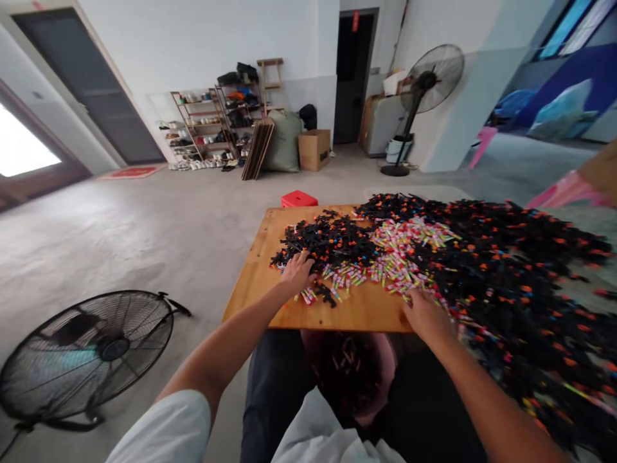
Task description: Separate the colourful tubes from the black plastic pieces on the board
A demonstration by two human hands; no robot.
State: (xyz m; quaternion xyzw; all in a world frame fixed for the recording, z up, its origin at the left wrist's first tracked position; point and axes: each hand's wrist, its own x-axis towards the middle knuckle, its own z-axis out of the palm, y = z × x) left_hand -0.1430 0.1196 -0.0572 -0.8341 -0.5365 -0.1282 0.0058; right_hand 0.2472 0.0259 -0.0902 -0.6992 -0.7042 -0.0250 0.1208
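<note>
My left hand (297,271) lies palm down with its fingers apart, over the near left edge of a heap of small black toy guns (332,238) with orange tips. By its fingertips are some black pieces and small printed tubes (344,276) in pink, white and yellow. My right hand (428,313) is at the near edge of the larger tube pile (402,257). Its fingers are bent and close together at the tubes; whatever may be between them is hidden. Both heaps rest on a wooden table (260,283).
A much larger mound of black toy guns (520,276) spreads along the right. Between my knees, below the table edge, stands a pink tub (385,366) with dark pieces inside. A floor fan (113,348) is at left, and a red stool (299,199) stands behind the table.
</note>
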